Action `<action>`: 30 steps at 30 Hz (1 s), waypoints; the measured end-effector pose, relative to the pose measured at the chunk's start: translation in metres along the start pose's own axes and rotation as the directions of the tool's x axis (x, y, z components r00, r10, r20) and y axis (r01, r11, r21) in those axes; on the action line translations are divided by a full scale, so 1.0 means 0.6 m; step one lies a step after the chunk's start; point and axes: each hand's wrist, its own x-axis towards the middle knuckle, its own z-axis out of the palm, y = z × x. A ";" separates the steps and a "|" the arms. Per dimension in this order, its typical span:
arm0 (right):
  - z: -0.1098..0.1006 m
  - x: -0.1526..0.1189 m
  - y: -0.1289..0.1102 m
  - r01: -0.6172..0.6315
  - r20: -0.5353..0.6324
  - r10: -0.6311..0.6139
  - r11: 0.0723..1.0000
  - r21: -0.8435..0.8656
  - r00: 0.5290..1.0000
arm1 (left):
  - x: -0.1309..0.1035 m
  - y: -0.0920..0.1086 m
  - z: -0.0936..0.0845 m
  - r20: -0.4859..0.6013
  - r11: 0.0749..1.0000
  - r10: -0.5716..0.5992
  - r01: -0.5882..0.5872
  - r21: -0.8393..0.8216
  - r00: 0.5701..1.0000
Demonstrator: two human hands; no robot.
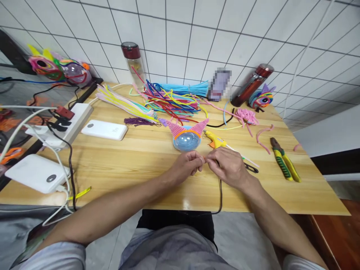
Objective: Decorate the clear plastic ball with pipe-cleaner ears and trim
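Note:
My left hand (189,164) and my right hand (227,165) meet near the middle of the table, both closed with fingertips pinched. Between them a tiny orange-looking bit shows, too small to name. Just beyond my left hand sits a clear plastic ball (186,141), with an orange band over its top and two pink fuzzy pointed ears (176,129). A yellow hot glue gun (216,139) lies right behind my right hand, a white glue stick trailing from it. My right hand hides part of the glue gun and its stand.
Pipe cleaners (174,101) in many colours are heaped at the back. Pliers (284,161) lie to the right, near a pink pipe cleaner bundle (247,116). Power banks (104,129), a power strip (69,125) and cables occupy the left. Bottles (253,84) and a phone (219,85) stand along the wall.

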 end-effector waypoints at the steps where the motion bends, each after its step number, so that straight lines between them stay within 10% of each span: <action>1: -0.005 0.002 0.004 -0.078 0.064 0.071 0.991 0.111 0.995 | -0.003 -0.002 -0.001 0.013 0.996 0.049 -0.050 0.068 0.999; 6: -0.020 0.016 0.029 -0.530 0.547 0.216 0.671 0.518 0.809 | -0.016 -0.006 -0.003 0.119 0.826 0.369 -0.384 0.414 0.922; 13: 0.022 -0.002 0.017 -0.048 -0.043 0.049 0.999 0.026 0.998 | -0.003 -0.022 -0.010 -0.038 0.972 0.162 -0.153 0.176 0.986; 16: 0.022 0.002 0.013 -0.203 0.043 0.198 0.959 0.196 0.979 | -0.004 -0.022 -0.010 -0.022 0.971 0.167 -0.160 0.180 0.986; 21: 0.004 0.021 0.020 -0.625 0.458 0.427 0.493 0.605 0.780 | -0.005 -0.024 -0.010 0.019 0.891 0.305 -0.292 0.347 0.952; 30: 0.014 0.012 0.041 -0.457 0.173 0.430 0.751 0.477 0.886 | 0.006 -0.035 -0.023 -0.112 0.712 0.247 -0.102 0.695 0.963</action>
